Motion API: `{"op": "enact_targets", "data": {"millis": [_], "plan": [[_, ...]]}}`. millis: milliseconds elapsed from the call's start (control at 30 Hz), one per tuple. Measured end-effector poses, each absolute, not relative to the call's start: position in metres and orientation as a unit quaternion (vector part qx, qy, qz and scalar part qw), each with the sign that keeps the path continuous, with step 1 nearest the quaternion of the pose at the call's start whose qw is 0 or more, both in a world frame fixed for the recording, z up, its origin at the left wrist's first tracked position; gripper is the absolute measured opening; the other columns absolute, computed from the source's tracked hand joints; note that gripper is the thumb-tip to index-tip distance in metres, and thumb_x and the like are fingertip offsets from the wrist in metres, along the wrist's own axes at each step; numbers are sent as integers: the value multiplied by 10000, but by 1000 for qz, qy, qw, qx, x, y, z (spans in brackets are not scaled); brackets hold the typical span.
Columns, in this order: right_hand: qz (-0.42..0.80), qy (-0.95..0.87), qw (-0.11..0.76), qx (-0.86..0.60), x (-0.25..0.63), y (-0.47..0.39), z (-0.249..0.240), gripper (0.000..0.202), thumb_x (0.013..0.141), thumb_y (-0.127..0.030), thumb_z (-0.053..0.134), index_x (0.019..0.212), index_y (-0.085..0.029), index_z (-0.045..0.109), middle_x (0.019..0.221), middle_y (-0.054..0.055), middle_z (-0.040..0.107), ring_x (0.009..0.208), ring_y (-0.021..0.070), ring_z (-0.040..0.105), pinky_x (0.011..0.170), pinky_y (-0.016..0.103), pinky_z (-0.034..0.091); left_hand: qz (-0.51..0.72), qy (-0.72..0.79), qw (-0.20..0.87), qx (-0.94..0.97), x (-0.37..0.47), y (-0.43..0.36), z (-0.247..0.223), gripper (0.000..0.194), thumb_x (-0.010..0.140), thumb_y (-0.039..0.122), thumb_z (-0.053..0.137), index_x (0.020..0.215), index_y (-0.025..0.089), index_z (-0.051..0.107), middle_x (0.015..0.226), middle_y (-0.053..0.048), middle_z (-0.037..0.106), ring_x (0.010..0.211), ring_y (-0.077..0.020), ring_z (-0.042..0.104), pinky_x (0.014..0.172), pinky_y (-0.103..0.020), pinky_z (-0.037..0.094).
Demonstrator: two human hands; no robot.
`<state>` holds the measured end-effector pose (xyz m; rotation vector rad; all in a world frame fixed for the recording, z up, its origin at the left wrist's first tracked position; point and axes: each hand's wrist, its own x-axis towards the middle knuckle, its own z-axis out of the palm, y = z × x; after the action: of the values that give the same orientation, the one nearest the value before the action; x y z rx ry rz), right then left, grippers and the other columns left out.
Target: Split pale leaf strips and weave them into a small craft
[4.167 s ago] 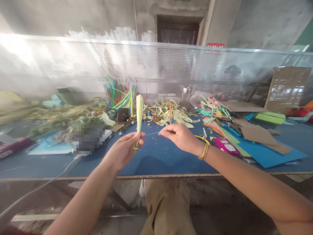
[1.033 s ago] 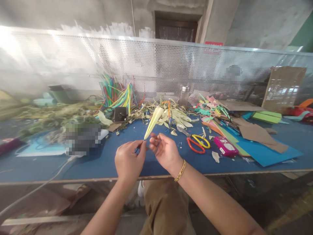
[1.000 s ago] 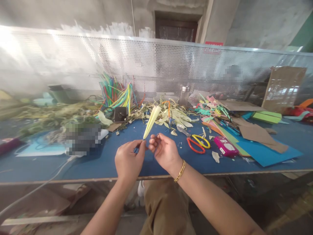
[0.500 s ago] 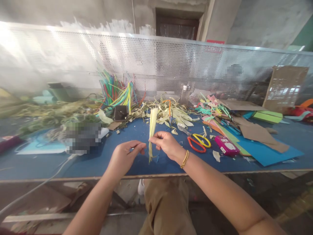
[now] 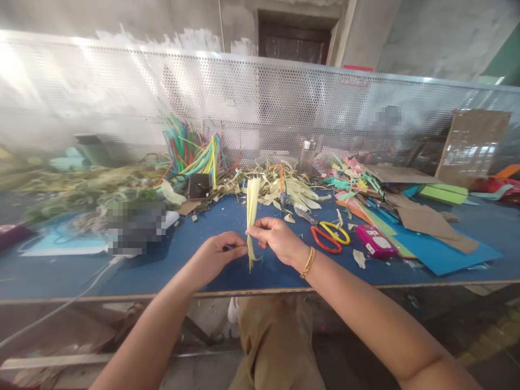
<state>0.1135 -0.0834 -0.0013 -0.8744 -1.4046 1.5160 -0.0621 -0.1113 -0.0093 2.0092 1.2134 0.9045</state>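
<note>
Gripping pale husk bundle (image 5: 252,199) low down at its narrow part, thumb and fingers of right hand (image 5: 278,240) pinched on it. Long axis near vertical: wide end up, ragged tail below the grip. Seen from right hand, off to its left and right at the fingertips. Left hand (image 5: 221,253) on the other side, slightly lower, pointing at the tail crosswise to that axis; thumb and finger nearly together. Can't tell if touching the tail or pinching something thin. Right hand clearly the nearer, being on the bundle; left hand just beside. Held in the air over front part of blue desk (image 5: 179,279), not resting on it as far as visible. To the right on the desk: scissors (image 5: 333,234) with red and yellow handles, blades pointing away and leftward, then pink box (image 5: 377,242), then blue sheet (image 5: 459,255) with torn cardboard on top. Straight behind the bundle: heap of pale leaves (image 5: 298,190), clear bottle (image 5: 308,156) farther back. Back left: colourful stems (image 5: 182,149), black box (image 5: 199,186), tangled green pile (image 5: 81,187), too blurred to sort. Along the back: perforated metal panel (image 5: 219,97), then grey wall (image 5: 162,19) and dark doorway (image 5: 294,43) beyond.
</note>
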Motion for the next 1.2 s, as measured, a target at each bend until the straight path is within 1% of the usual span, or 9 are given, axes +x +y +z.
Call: {"op": "enact_targets", "data": {"millis": [167, 300, 433, 567, 667, 767, 967, 1100, 1200], "plan": [[599, -588, 405, -362, 116, -84, -8, 348, 620, -446, 736, 622, -172, 522, 522, -79, 416, 472, 56, 329, 481, 223, 275, 363, 532, 167, 747, -66, -101, -10, 295, 793, 447, 539, 697, 193, 654, 723, -12, 617, 692, -155, 547, 643, -253, 416], [501, -648, 396, -416, 119, -81, -15, 340, 648, -440, 708, 595, -171, 506, 533, -71, 427, 518, 68, 344, 525, 225, 285, 336, 537, 152, 758, -67, -102, -4, 249, 781, 419, 558, 695, 209, 660, 738, -4, 626, 681, -151, 549, 632, -252, 405], [444, -682, 374, -445, 122, -77, -17, 310, 672, -423, 682, 601, -166, 524, 544, -63, 459, 547, 78, 371, 552, 226, 290, 348, 473, 232, 776, -61, -107, 1, 225, 761, 376, 597, 645, 190, 646, 820, -25, 647, 738, -152, 569, 664, -248, 423], [436, -680, 366, -463, 120, -75, -19, 294, 682, -408, 670, 602, -165, 526, 542, -62, 472, 554, 80, 387, 556, 221, 296, 434, 432, 371, 699, -52, -109, -4, 230, 775, 339, 590, 630, 161, 613, 924, -67, 640, 762, -154, 561, 643, -254, 426], [439, -661, 370, -482, 118, -75, -24, 259, 681, -362, 666, 597, -161, 526, 545, -61, 477, 557, 79, 395, 552, 216, 298, 469, 411, 502, 599, -46, -109, -11, 203, 789, 328, 577, 687, 155, 612, 927, -74, 645, 716, -140, 555, 578, -238, 400], [452, -647, 377, -484, 118, -75, -28, 194, 686, -292, 642, 598, -159, 531, 555, -57, 488, 563, 80, 403, 553, 214, 305, 462, 416, 544, 564, -41, -108, -16, 217, 779, 364, 613, 768, 148, 637, 883, -80, 659, 733, -146, 571, 575, -224, 389], [444, -637, 369, -510, 122, -72, -28, 221, 691, -339, 649, 606, -169, 535, 523, -63, 459, 512, 78, 375, 524, 220, 303, 545, 466, 433, 546, -50, -101, -17, 365, 786, 450, 588, 1029, 178, 608, 975, -69, 644, 727, -139, 584, 593, -232, 408], [426, -655, 371, -503, 122, -72, -28, 211, 706, -327, 638, 607, -168, 540, 527, -61, 472, 515, 78, 399, 539, 217, 322, 459, 509, 317, 655, -58, -97, -19, 493, 700, 441, 673, 1125, 208, 580, 1083, -70, 633, 692, -145, 581, 613, -264, 431], [411, -667, 373, -497, 120, -75, -26, 172, 720, -276, 616, 610, -166, 543, 544, -52, 503, 527, 80, 422, 539, 211, 326, 342, 523, 254, 739, -57, -96, -21, 427, 683, 461, 679, 1041, 230, 654, 1024, -48, 649, 672, -155, 569, 623, -277, 427]]}}
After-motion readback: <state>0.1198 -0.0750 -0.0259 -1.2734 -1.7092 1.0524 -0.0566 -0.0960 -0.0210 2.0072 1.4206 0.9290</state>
